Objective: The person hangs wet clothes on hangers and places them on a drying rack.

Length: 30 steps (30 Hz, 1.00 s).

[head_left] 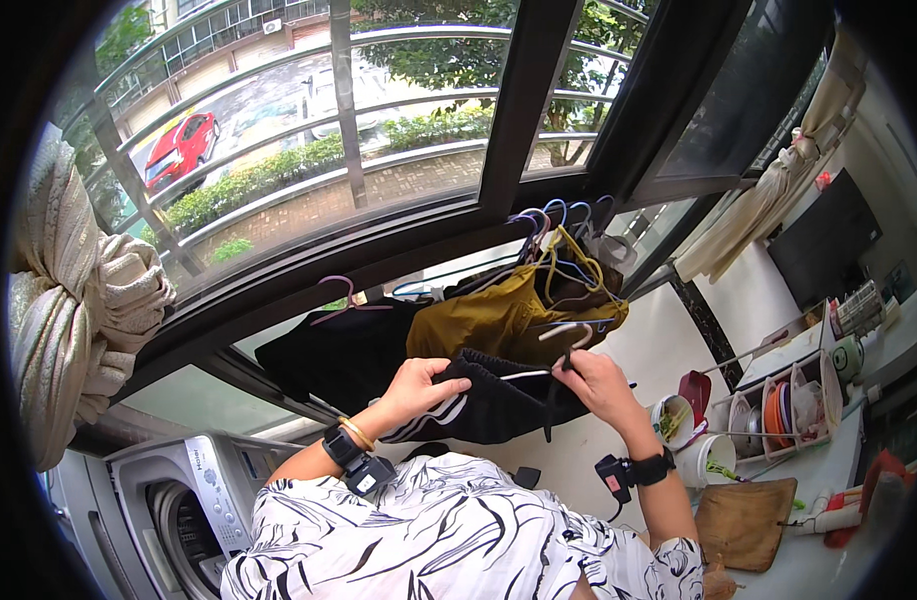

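Observation:
A pair of black elastic-waist trousers point(494, 405) with white stripes is stretched between my two hands. My left hand point(427, 388) pinches the waistband's left end, its thumb lying along the fabric. At the other end, my right hand point(596, 385) is closed on the waistband next to a pale clothes hanger point(567, 336). The hanger's hook sticks up above my right fingers, and its light bar shows inside the waist opening. A dark cord or strip hangs below my right fingers. The trousers' lower part drops away and is partly hidden.
Beyond my hands hang a mustard garment point(479, 318) and a black garment point(329, 350) with a pink hanger point(341, 292), below the window frame. A washing machine point(194, 500) stands at the left. White buckets point(707, 458), a dish rack point(779, 410) and a wooden board point(747, 520) are at the right.

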Each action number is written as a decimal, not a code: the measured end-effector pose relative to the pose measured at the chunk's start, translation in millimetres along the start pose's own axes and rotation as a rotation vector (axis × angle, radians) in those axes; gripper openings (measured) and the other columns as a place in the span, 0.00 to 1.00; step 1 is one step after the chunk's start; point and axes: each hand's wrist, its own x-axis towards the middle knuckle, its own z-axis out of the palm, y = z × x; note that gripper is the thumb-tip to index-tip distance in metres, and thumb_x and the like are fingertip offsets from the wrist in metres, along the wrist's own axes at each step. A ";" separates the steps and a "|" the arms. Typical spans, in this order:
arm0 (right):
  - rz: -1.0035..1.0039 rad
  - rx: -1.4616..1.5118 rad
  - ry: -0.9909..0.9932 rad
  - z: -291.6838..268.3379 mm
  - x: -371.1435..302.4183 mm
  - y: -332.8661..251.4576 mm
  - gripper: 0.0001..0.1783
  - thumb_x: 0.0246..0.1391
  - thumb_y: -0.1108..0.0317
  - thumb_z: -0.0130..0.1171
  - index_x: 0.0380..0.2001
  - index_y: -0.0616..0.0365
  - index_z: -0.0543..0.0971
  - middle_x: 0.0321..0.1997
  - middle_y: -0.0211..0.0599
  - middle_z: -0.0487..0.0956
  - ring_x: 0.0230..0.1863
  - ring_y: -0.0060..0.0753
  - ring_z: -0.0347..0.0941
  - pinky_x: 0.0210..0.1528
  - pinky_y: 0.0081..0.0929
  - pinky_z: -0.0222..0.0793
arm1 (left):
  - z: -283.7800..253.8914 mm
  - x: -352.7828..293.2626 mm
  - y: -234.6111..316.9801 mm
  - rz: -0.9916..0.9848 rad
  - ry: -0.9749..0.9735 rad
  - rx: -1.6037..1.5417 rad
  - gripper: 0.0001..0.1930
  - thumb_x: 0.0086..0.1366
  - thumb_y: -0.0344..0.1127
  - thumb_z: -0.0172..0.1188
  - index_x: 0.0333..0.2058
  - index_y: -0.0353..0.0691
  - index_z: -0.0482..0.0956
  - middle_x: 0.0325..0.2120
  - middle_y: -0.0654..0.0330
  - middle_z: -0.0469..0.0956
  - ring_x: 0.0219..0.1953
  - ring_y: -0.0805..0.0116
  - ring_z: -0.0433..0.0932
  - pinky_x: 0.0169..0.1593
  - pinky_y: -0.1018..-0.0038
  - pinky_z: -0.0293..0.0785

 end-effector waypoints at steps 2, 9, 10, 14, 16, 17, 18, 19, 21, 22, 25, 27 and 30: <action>0.076 0.082 0.024 -5.2 38.9 10.0 0.13 0.51 0.65 0.53 0.24 0.65 0.68 0.20 0.48 0.68 0.22 0.49 0.63 0.24 0.30 0.60 | -16.8 18.3 11.2 0.108 0.221 0.346 0.16 0.48 0.45 0.64 0.26 0.36 0.77 0.12 0.55 0.72 0.14 0.66 0.71 0.22 0.76 0.66; 0.155 0.186 0.174 -24.8 117.6 36.5 0.17 0.51 0.61 0.52 0.23 0.67 0.69 0.14 0.41 0.65 0.18 0.23 0.57 0.22 0.24 0.57 | -57.7 47.0 59.5 0.518 0.542 0.970 0.18 0.48 0.39 0.62 0.40 0.47 0.75 0.48 0.56 0.66 0.54 0.52 0.60 0.55 0.59 0.55; 0.169 0.176 0.143 -21.1 124.5 49.2 0.17 0.51 0.59 0.52 0.25 0.67 0.71 0.14 0.41 0.66 0.18 0.22 0.58 0.23 0.24 0.58 | -63.5 47.7 57.1 0.522 0.542 1.023 0.20 0.48 0.39 0.62 0.42 0.49 0.75 0.51 0.55 0.65 0.57 0.51 0.56 0.58 0.59 0.50; 0.258 0.162 0.049 -15.9 139.3 50.1 0.18 0.50 0.58 0.51 0.27 0.66 0.74 0.15 0.40 0.68 0.19 0.23 0.61 0.24 0.23 0.59 | -114.4 64.7 45.2 0.445 0.761 1.776 0.28 0.58 0.57 0.46 0.58 0.64 0.57 0.62 0.64 0.46 0.65 0.66 0.39 0.64 0.64 0.28; 0.292 0.092 0.006 -7.7 146.1 58.9 0.18 0.50 0.57 0.51 0.28 0.65 0.74 0.15 0.42 0.69 0.19 0.28 0.64 0.25 0.25 0.60 | -118.8 66.3 38.6 0.433 0.760 1.831 0.29 0.58 0.62 0.40 0.58 0.66 0.54 0.62 0.66 0.45 0.65 0.68 0.37 0.64 0.65 0.26; 0.244 0.040 -0.062 0.1 148.1 61.5 0.18 0.49 0.56 0.50 0.28 0.64 0.74 0.17 0.46 0.71 0.20 0.36 0.68 0.27 0.29 0.62 | -119.3 66.6 37.6 0.431 0.754 1.832 0.29 0.58 0.62 0.40 0.58 0.66 0.54 0.62 0.66 0.45 0.65 0.68 0.37 0.64 0.65 0.26; 0.261 0.081 -0.059 3.8 149.6 62.7 0.17 0.50 0.57 0.50 0.29 0.62 0.75 0.20 0.50 0.73 0.23 0.45 0.70 0.29 0.33 0.64 | -119.0 64.8 38.6 0.426 0.735 1.833 0.29 0.58 0.63 0.39 0.58 0.66 0.54 0.62 0.66 0.45 0.65 0.68 0.37 0.64 0.65 0.26; 0.274 0.019 -0.079 3.9 149.6 62.1 0.17 0.50 0.57 0.50 0.30 0.61 0.75 0.21 0.50 0.73 0.25 0.47 0.71 0.30 0.34 0.64 | -119.0 64.0 38.8 0.421 0.715 1.832 0.30 0.57 0.64 0.37 0.58 0.66 0.54 0.62 0.66 0.45 0.65 0.68 0.37 0.64 0.66 0.26; 0.294 -0.022 -0.114 5.8 148.0 52.2 0.17 0.50 0.57 0.49 0.31 0.61 0.75 0.22 0.51 0.73 0.26 0.49 0.71 0.31 0.35 0.65 | -124.3 60.0 40.6 0.405 0.693 1.844 0.30 0.57 0.64 0.36 0.58 0.66 0.55 0.62 0.66 0.45 0.65 0.68 0.37 0.64 0.66 0.26; 0.274 0.009 -0.131 9.3 145.6 50.8 0.16 0.51 0.56 0.49 0.31 0.60 0.75 0.23 0.51 0.74 0.28 0.51 0.71 0.32 0.36 0.65 | -127.3 57.6 41.4 0.396 0.687 1.849 0.30 0.57 0.65 0.36 0.58 0.65 0.55 0.62 0.65 0.45 0.65 0.68 0.37 0.64 0.66 0.26; 0.284 -0.007 -0.159 17.9 138.0 48.3 0.16 0.51 0.55 0.48 0.33 0.57 0.75 0.24 0.50 0.74 0.29 0.53 0.70 0.33 0.38 0.65 | -130.8 47.7 39.1 0.328 0.718 1.871 0.31 0.57 0.67 0.29 0.59 0.70 0.51 0.62 0.70 0.44 0.65 0.72 0.37 0.64 0.67 0.26; 0.289 -0.033 -0.147 22.9 132.7 42.2 0.17 0.52 0.55 0.49 0.33 0.59 0.72 0.24 0.51 0.73 0.29 0.55 0.69 0.34 0.40 0.64 | -133.1 42.4 42.6 0.359 0.680 1.848 0.31 0.57 0.66 0.32 0.58 0.67 0.53 0.62 0.66 0.44 0.65 0.68 0.37 0.64 0.66 0.26; 0.190 0.068 -0.047 32.5 124.6 61.5 0.17 0.52 0.57 0.50 0.33 0.62 0.71 0.29 0.50 0.73 0.34 0.52 0.68 0.38 0.37 0.64 | -130.5 40.3 49.3 0.477 0.610 1.766 0.30 0.58 0.62 0.40 0.57 0.59 0.58 0.62 0.58 0.45 0.65 0.62 0.38 0.63 0.64 0.25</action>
